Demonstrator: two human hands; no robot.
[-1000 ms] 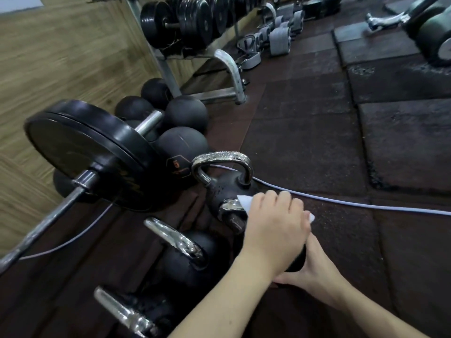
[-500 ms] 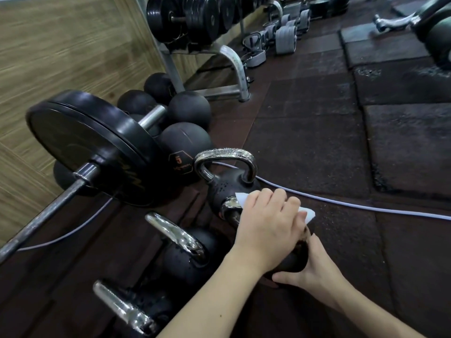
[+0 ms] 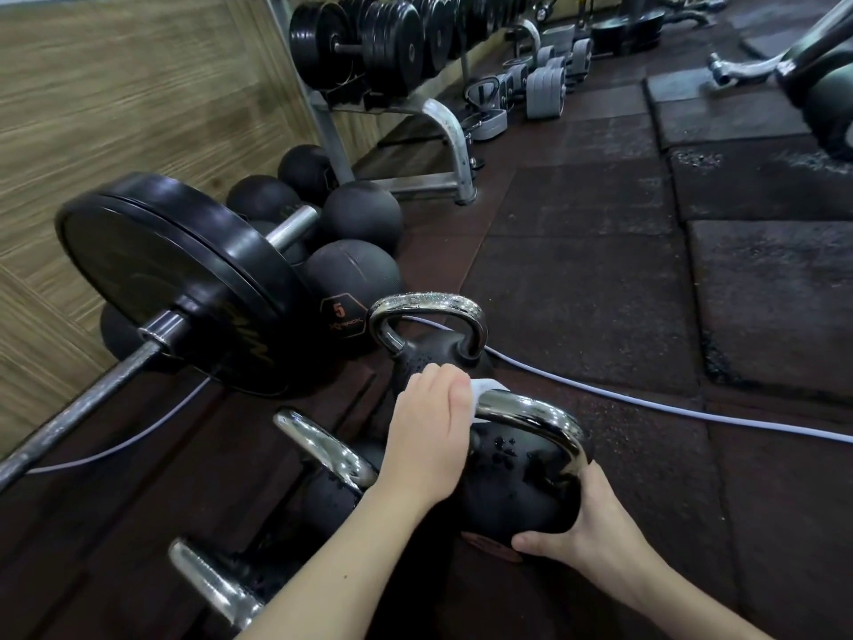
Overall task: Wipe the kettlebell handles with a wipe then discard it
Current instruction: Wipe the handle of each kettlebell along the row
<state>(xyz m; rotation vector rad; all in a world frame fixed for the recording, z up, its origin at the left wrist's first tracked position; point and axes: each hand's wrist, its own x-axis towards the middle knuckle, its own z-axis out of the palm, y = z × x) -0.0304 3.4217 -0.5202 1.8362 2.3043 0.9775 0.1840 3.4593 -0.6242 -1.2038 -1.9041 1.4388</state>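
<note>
Rubber floor tiles (image 3: 600,279) are carrying everything, with a wood-panel wall (image 3: 115,108) running along the floor's left edge. A plate rack (image 3: 392,85) is standing against that wall toward the far end, loaded with black plates. A barbell (image 3: 175,288) is lying along the left edge with its big plate facing the camera, and medicine balls (image 3: 355,270) are sitting just behind it, one marked 5. A pale cable (image 3: 646,399) is trailing across the tiles from behind the kettlebells out to the right edge.

Four kettlebells are lining up along the near left side of the floor. The worked kettlebell (image 3: 517,491) is tilting, base toward the person, wet drops showing on its black body. Its chrome handle (image 3: 540,413) is arching up to the right. The far kettlebell (image 3: 429,334) is standing upright just beyond it. Two more chrome-handled kettlebells (image 3: 323,455) are sitting nearer the bottom left corner.

The right hand (image 3: 591,533) is cupping the tilted bell's underside, fingers curled against it. The left hand (image 3: 429,436) is closing around the handle's left end, clamped on a white wipe (image 3: 484,388), which is peeking out between fingers and chrome.
</note>
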